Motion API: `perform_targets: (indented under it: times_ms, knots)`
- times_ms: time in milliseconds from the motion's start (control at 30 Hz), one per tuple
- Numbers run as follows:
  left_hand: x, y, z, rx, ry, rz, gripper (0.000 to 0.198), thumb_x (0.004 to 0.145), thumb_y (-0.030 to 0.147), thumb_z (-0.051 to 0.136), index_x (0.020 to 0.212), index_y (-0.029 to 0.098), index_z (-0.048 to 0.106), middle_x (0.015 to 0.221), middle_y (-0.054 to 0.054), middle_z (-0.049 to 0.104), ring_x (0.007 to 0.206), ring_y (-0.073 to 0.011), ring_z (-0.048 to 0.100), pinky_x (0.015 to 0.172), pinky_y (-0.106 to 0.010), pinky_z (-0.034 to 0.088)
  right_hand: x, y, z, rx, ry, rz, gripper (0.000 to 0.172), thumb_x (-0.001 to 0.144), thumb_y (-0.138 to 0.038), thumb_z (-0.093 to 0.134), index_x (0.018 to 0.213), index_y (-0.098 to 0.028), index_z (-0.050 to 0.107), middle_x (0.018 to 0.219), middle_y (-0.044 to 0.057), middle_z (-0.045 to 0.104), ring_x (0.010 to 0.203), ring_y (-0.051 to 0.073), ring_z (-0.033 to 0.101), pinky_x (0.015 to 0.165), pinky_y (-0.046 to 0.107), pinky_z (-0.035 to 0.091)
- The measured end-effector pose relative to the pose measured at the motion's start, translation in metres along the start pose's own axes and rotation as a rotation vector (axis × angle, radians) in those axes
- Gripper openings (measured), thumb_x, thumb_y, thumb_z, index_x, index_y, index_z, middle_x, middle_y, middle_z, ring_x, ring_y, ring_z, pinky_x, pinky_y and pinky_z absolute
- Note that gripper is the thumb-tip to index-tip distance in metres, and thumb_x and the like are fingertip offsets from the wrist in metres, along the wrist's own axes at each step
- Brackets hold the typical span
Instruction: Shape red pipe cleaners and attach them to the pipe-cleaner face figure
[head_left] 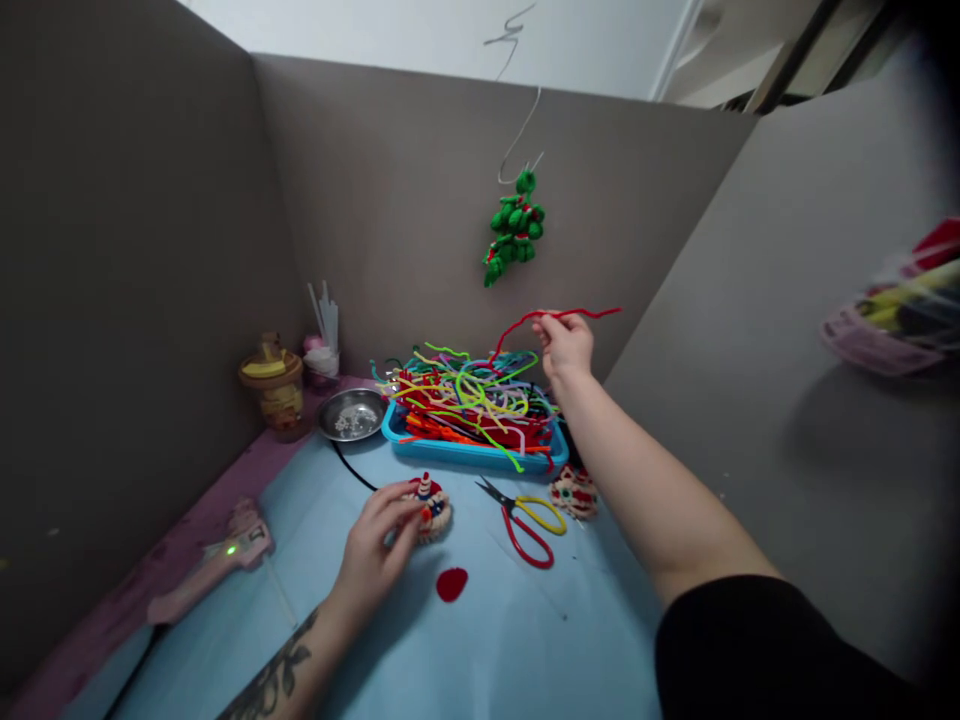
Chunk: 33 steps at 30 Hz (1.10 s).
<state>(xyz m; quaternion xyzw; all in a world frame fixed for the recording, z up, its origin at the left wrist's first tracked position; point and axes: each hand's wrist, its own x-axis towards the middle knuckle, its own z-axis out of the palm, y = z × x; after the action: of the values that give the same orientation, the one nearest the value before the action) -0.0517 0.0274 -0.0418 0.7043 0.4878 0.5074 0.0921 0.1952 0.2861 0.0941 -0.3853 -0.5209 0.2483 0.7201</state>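
My right hand (565,345) is raised above the blue tray (471,455), its fingers pinched on a red pipe cleaner (577,316) that stretches out to both sides. The tray holds a tangled heap of coloured pipe cleaners (469,398). My left hand (377,545) rests on the light blue mat (495,640), fingers curled round a small red and white pipe-cleaner craft piece (433,507). A red felt disc (451,584) lies just right of that hand.
Scissors (529,520) with red and yellow handles lie in front of the tray, beside another small craft piece (574,491). A pink glue gun (214,563), a metal bowl (352,413) and a jar (274,388) stand left. A green ornament (514,229) hangs on the grey partition.
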Motion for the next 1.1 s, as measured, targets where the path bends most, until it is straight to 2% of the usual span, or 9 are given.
perform_targets:
  times_ms: [133, 267, 367, 500, 600, 667, 767, 933, 1100]
  knots:
    - [0.007, 0.013, -0.008, -0.036, 0.087, -0.134, 0.019, 0.088, 0.028, 0.054, 0.093, 0.02, 0.069, 0.107, -0.01, 0.069, 0.099, -0.0221, 0.066, 0.087, -0.039, 0.055, -0.014, -0.001, -0.018, -0.059, -0.072, -0.015, 0.023, 0.066, -0.038, 0.065, 0.073, -0.018, 0.056, 0.074, 0.003, 0.065, 0.068, 0.015, 0.061, 0.065, 0.029, 0.05]
    - [0.026, 0.041, -0.024, -0.039, 0.047, -0.14, 0.017, 0.088, 0.029, 0.055, 0.094, 0.021, 0.069, 0.104, -0.008, 0.07, 0.098, -0.0205, 0.066, 0.088, -0.036, 0.054, -0.05, -0.026, -0.024, 0.042, 0.021, 0.088, 0.023, 0.068, -0.04, 0.061, 0.08, -0.02, 0.058, 0.067, -0.001, 0.06, 0.058, 0.013, 0.055, 0.052, 0.025, 0.043]
    - [0.057, 0.064, -0.034, 0.017, -0.024, 0.033, 0.019, 0.088, 0.029, 0.055, 0.1, 0.022, 0.068, 0.113, -0.008, 0.068, 0.106, -0.0216, 0.063, 0.094, -0.038, 0.051, -0.103, -0.051, -0.016, 0.115, -0.203, 0.266, 0.022, 0.064, -0.036, 0.067, 0.077, -0.02, 0.061, 0.058, -0.004, 0.055, 0.046, 0.009, 0.044, 0.045, 0.022, 0.036]
    - [0.102, 0.08, -0.027, 0.235, -0.063, 0.162, 0.034, 0.088, 0.032, 0.054, 0.119, 0.02, 0.063, 0.137, -0.01, 0.054, 0.126, -0.0269, 0.048, 0.106, -0.048, 0.038, -0.185, -0.064, 0.011, 0.124, -0.565, 0.438, 0.016, 0.065, -0.034, 0.068, 0.073, -0.02, 0.063, 0.068, 0.0, 0.065, 0.057, 0.014, 0.056, 0.051, 0.026, 0.047]
    - [0.117, 0.077, -0.014, 0.262, -0.267, 0.201, 0.023, 0.09, 0.026, 0.051, 0.102, 0.02, 0.07, 0.113, -0.008, 0.069, 0.108, -0.0233, 0.06, 0.098, -0.042, 0.045, -0.221, -0.058, 0.03, 0.133, -0.615, 0.395, 0.01, 0.071, -0.029, 0.06, 0.076, -0.021, 0.064, 0.079, 0.002, 0.069, 0.076, 0.02, 0.063, 0.066, 0.032, 0.054]
    - [0.117, 0.072, -0.008, 0.262, -0.34, 0.172, 0.024, 0.091, 0.023, 0.048, 0.092, 0.019, 0.071, 0.094, -0.005, 0.073, 0.089, -0.0196, 0.065, 0.084, -0.034, 0.05, -0.226, -0.053, 0.035, 0.079, -0.613, 0.333, 0.017, 0.072, -0.025, 0.058, 0.088, -0.022, 0.064, 0.088, 0.003, 0.07, 0.082, 0.021, 0.063, 0.07, 0.032, 0.054]
    - [0.113, 0.063, -0.01, 0.42, -0.256, 0.13, 0.023, 0.091, 0.023, 0.048, 0.09, 0.018, 0.07, 0.087, -0.006, 0.073, 0.079, -0.0197, 0.065, 0.073, -0.03, 0.049, -0.211, -0.047, 0.027, -0.146, -0.748, 0.284, 0.021, 0.069, -0.017, 0.06, 0.089, -0.02, 0.065, 0.082, 0.003, 0.068, 0.069, 0.018, 0.061, 0.063, 0.03, 0.052]
    - [0.115, 0.06, -0.018, 0.851, -0.279, 0.19, 0.019, 0.091, 0.024, 0.049, 0.09, 0.021, 0.069, 0.08, -0.006, 0.07, 0.073, -0.0231, 0.065, 0.062, -0.03, 0.044, -0.182, -0.052, -0.006, -0.364, -0.425, -0.091, 0.019, 0.082, -0.018, 0.056, 0.098, -0.019, 0.064, 0.095, 0.007, 0.066, 0.09, 0.02, 0.061, 0.081, 0.035, 0.05]
    - [0.115, 0.059, -0.012, 0.874, -0.419, 0.246, 0.017, 0.089, 0.018, 0.051, 0.093, 0.022, 0.066, 0.081, -0.004, 0.069, 0.074, -0.0226, 0.066, 0.059, -0.029, 0.043, -0.179, -0.057, -0.018, -0.482, -0.575, -0.391, 0.017, 0.088, -0.019, 0.056, 0.101, -0.02, 0.066, 0.1, 0.008, 0.065, 0.099, 0.022, 0.057, 0.09, 0.038, 0.046]
